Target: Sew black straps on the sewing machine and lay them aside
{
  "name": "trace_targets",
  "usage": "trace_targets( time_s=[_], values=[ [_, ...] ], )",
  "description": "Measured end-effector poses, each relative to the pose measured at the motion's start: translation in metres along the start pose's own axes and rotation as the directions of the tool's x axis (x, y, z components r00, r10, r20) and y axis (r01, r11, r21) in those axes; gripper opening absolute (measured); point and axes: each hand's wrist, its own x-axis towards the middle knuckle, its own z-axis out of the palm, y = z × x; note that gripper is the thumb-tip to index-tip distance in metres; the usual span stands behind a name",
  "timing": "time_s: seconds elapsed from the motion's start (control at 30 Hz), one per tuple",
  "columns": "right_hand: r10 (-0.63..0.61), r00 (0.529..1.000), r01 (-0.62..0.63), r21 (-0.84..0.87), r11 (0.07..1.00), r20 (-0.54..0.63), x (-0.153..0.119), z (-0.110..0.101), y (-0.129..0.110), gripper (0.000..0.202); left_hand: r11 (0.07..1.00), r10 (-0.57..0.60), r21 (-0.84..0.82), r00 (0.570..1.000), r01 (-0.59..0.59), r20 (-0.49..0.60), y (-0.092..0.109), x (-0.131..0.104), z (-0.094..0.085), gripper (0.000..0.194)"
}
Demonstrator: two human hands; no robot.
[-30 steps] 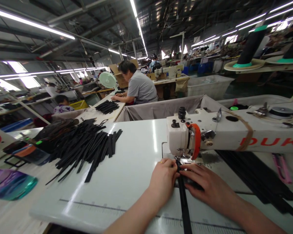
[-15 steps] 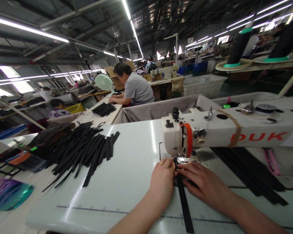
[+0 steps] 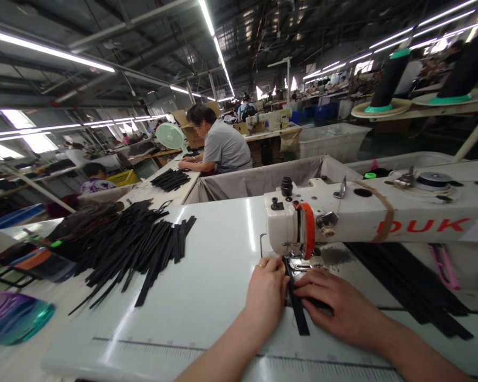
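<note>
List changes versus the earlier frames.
The black strip has advanced toward the sewing machine; its near end, previously across the ruler markings, now stops short of them. The right hand eased back slightly. The left hand stays beside the strip; the strip pile is unchanged.

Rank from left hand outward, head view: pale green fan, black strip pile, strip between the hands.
From left hand:
1. Strip between the hands: immediately right.
2. Black strip pile: left, same tabletop.
3. Pale green fan: left, background.
</note>
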Motion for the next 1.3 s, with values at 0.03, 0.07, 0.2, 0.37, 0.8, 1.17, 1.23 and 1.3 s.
trace_targets(
  time_s=[0.03,0.07,0.2,0.37,0.8,1.17,1.23,1.3],
  values=[
    [0.001,1.0,-0.002,0.026,1.0,0.015,0.0,-0.001,-0.001,0.023,1.0,-0.002,-0.004,1.0,0.002,-0.002,0.0,0.0,0.0,0.013],
    [-0.001,1.0,0.0,0.047,0.999,0.027,0.0,-0.001,-0.002,0.022,1.0,-0.005,-0.005,1.0,0.005,0.0,0.0,0.0,0.0,0.013],
    [-0.016,0.999,0.012,0.073,0.997,0.043,-0.001,-0.003,-0.004,0.021,1.0,-0.018,0.001,1.0,0.018,0.017,0.001,0.0,-0.001,0.011],
    [-0.007,1.0,0.007,0.016,1.0,0.021,0.0,0.0,0.001,0.022,1.0,-0.009,0.016,1.0,0.009,0.027,0.001,0.001,-0.002,0.011],
    [0.002,0.999,-0.014,-0.226,0.974,-0.051,-0.001,0.015,0.016,0.025,0.995,-0.09,0.04,0.993,0.087,0.078,0.012,-0.001,-0.016,0.016],
    [0.021,0.999,-0.029,-0.204,0.979,-0.042,-0.002,0.015,0.015,0.027,0.993,-0.065,-0.104,0.996,0.058,-0.065,0.004,-0.004,-0.007,0.017],
    [0.021,0.999,-0.028,-0.202,0.979,-0.038,-0.001,0.015,0.015,0.029,0.993,-0.055,-0.108,0.995,0.046,-0.081,0.003,-0.004,-0.005,0.017],
    [0.014,0.999,-0.024,-0.209,0.978,-0.05,-0.001,0.015,0.014,0.032,0.994,-0.05,-0.103,0.994,0.04,-0.094,0.003,-0.004,-0.004,0.016]
  ],
)
